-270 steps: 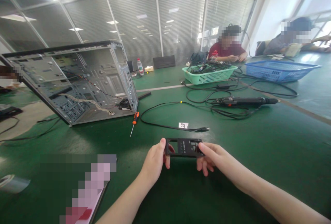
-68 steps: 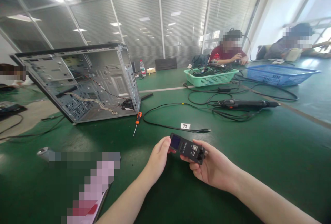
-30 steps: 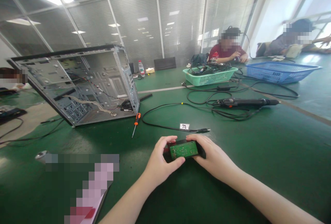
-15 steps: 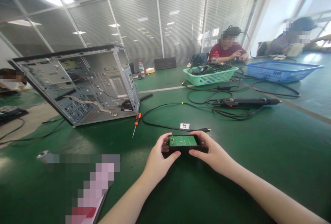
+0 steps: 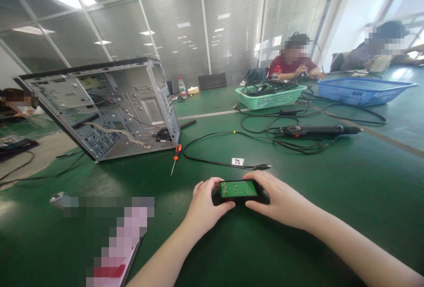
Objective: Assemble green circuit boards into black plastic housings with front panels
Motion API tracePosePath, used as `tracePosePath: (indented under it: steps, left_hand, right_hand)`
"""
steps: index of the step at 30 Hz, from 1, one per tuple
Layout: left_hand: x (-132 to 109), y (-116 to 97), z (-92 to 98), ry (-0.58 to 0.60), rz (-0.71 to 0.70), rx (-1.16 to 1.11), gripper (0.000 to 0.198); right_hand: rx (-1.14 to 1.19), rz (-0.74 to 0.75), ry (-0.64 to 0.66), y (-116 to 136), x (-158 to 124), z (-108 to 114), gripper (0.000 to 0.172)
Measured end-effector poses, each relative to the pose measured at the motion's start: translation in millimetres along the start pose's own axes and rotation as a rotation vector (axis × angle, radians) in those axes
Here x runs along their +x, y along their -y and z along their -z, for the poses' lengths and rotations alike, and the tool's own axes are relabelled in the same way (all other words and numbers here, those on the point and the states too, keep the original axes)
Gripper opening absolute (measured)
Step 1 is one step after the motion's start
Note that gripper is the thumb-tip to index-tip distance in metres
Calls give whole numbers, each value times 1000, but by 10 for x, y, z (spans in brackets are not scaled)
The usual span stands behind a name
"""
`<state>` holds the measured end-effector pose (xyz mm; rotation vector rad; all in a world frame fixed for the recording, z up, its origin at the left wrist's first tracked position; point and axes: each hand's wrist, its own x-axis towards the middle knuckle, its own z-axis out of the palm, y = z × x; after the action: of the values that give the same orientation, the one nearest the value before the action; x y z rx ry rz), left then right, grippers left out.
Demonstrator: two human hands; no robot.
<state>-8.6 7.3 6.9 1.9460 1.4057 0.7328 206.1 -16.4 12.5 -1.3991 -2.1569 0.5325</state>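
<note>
A small black case with a green circuit board inside faces up in front of me. My left hand is closed round its left end, thumb along the near side. At the right end my right hand grips it the same way, fingers on the far edge. Just beyond the case lies a black cable with a plug and a white paper tag. An orange and black screwdriver rests on the green table, ahead of my left hand.
An open metal computer case stands at the left. A black power screwdriver lies at the right. Behind it are a green basket of cables and a blue basket. Two people sit at the far right. A pink item lies near left.
The case has moved slightly down and to the right in both hands, and its board faces me more. The grip of both hands is kept.
</note>
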Motion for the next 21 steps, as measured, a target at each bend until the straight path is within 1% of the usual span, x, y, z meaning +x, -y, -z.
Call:
tracePosePath:
  steps: [2, 5, 8, 10, 12, 17, 21]
  left_hand:
    - [6, 23, -2, -11, 2, 30, 44]
    - [17, 68, -15, -9, -8, 51, 47]
    - [22, 88, -23, -4, -24, 74, 48]
    - [21, 81, -19, 1, -30, 96, 48]
    - [17, 66, -12, 12, -28, 115, 48]
    - [3, 66, -14, 9, -33, 128, 47]
    - [2, 87, -26, -3, -26, 148, 51]
  right_hand:
    - [-44, 35, -26, 24, 35, 5, 43]
    - [-102, 94, -64, 131, 146, -29, 38]
    - [-114, 134, 16, 298, 291, -66, 31]
    - [-113, 109, 72, 391, 374, -72, 24]
    - [-114, 62, 94, 446, 428, -65, 19]
    - [-138, 6, 142, 480, 443, -11, 19]
    - [-173, 1, 155, 522, 426, 105, 19]
